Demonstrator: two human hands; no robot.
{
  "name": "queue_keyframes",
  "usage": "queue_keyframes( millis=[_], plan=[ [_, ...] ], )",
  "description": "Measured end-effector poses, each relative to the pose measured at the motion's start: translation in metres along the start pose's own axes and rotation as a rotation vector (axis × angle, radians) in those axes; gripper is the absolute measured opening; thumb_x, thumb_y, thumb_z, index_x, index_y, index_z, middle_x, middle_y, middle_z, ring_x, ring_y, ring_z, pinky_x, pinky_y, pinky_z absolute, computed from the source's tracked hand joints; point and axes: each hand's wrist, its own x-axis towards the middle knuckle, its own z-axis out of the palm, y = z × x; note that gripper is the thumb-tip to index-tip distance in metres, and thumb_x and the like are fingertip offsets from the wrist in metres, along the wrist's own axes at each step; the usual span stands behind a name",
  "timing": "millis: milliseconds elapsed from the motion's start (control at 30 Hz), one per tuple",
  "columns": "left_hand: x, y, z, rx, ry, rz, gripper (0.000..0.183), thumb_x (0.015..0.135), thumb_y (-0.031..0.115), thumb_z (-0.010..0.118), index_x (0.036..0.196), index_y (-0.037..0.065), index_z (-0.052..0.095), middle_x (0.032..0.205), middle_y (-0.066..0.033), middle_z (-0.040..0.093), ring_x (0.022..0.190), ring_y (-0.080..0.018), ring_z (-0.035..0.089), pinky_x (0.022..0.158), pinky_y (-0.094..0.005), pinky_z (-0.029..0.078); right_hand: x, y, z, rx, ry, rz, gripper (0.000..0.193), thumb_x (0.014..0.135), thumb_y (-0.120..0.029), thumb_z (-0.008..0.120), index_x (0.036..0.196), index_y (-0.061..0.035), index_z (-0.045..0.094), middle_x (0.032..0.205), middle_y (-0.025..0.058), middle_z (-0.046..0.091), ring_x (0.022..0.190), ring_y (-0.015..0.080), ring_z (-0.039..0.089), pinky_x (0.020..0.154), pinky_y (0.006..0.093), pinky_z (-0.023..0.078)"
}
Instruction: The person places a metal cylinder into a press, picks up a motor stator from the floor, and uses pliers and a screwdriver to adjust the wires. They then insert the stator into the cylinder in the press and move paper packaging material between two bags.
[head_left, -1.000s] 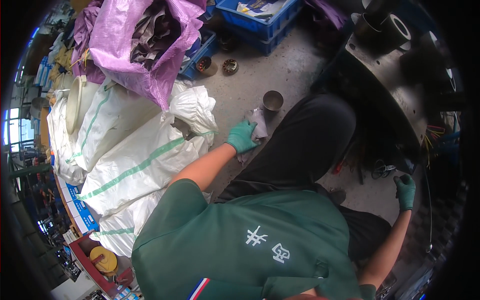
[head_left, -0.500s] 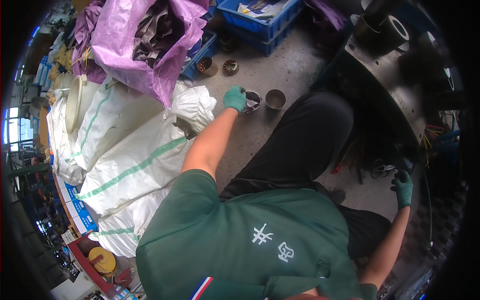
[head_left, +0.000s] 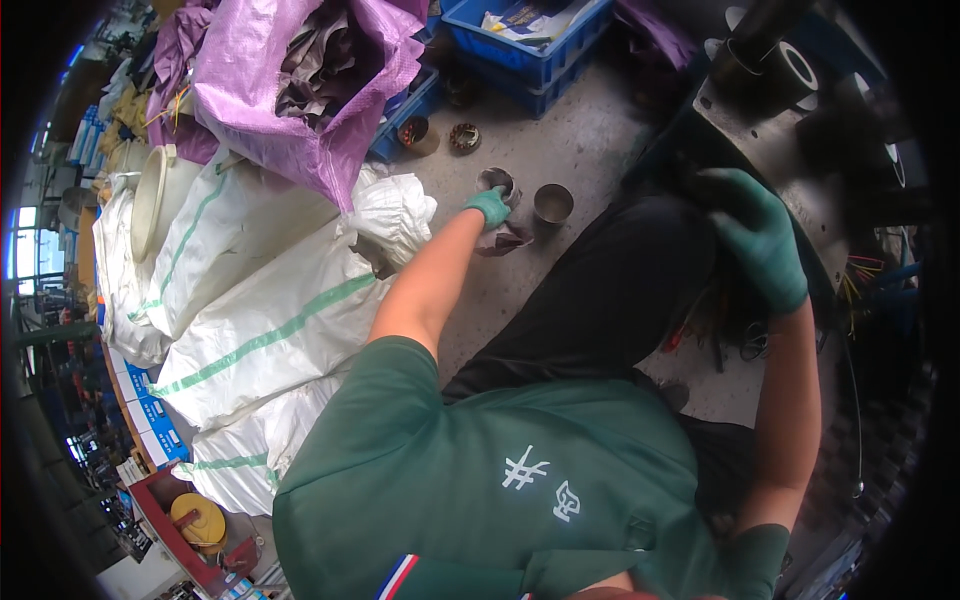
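Note:
My left hand [head_left: 490,206], in a green glove, reaches down to the floor and grips the rim of an open metal cylinder [head_left: 497,181]. A crumpled dark, shiny scrap [head_left: 503,239] lies just below that hand. Beside it, to the right, stands another open metal cylinder [head_left: 553,204], which nothing touches. My right hand [head_left: 762,240], also green-gloved, is raised beyond my right knee near the table edge. Its fingers are apart with nothing visible between them, though motion smears them a little.
A purple woven sack [head_left: 255,95] full of crumpled dark scraps stands at the far left, above white sacks [head_left: 260,335]. Blue crates [head_left: 535,60] sit at the back. Two small round parts, one a ring [head_left: 464,138], lie nearby. A metal table [head_left: 745,125] bears dark cylinders at right.
My left hand has shifted slightly nearer and right, onto the cylinder's rim; the crumpled scrap now lies below it. My right hand has swung up and forward from low at the right.

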Motion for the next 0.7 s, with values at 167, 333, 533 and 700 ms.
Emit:
queue_keyframes(
  millis=[167, 333, 533, 700],
  plan=[
    [0.006, 0.000, 0.001, -0.339, 0.103, 0.000, 0.038, 0.088, 0.024, 0.074, 0.124, 0.013, 0.077, 0.128, -0.0164, 0.074, 0.121, -0.0336, 0.070, 0.105, -0.0420, 0.054, 0.130, -0.008, 0.108, 0.228, -0.101, -0.039, 0.046, 0.093, -0.017, 0.071, 0.136, -0.0001, 0.067, 0.126, 0.0137, 0.074, 0.116, 0.0231, 0.070, 0.104, 0.0344, 0.054],
    [-0.018, 0.018, -0.015, -0.650, 0.258, 0.101, 0.039, 0.092, 0.021, 0.070, 0.129, 0.010, 0.075, 0.126, -0.0179, 0.075, 0.116, -0.0330, 0.072, 0.103, -0.0405, 0.054, 0.151, 0.028, 0.153, -0.274, -0.200, 0.159, 0.058, 0.089, -0.026, 0.078, 0.139, -0.0002, 0.067, 0.133, 0.0193, 0.072, 0.121, 0.0287, 0.071, 0.107, 0.0380, 0.054],
    [0.000, -0.032, -0.016, -0.451, 0.074, -0.086, 0.040, 0.093, 0.022, 0.071, 0.132, 0.010, 0.073, 0.118, -0.0168, 0.074, 0.114, -0.0373, 0.069, 0.102, -0.0419, 0.054, 0.173, 0.015, 0.157, -0.071, -0.223, 0.106, 0.065, 0.086, -0.032, 0.077, 0.142, -0.0005, 0.064, 0.140, 0.0196, 0.068, 0.130, 0.0315, 0.066, 0.113, 0.0387, 0.050],
    [0.000, 0.043, -0.024, -0.723, -0.494, -0.157, 0.043, 0.097, 0.019, 0.068, 0.136, 0.002, 0.067, 0.106, -0.0143, 0.073, 0.098, -0.0300, 0.068, 0.083, -0.0366, 0.058, 0.165, 0.050, 0.131, 0.043, -0.180, 0.134, 0.067, 0.084, -0.024, 0.080, 0.144, 0.0016, 0.062, 0.141, 0.0175, 0.068, 0.131, 0.0290, 0.065, 0.116, 0.0378, 0.048]
  ],
)
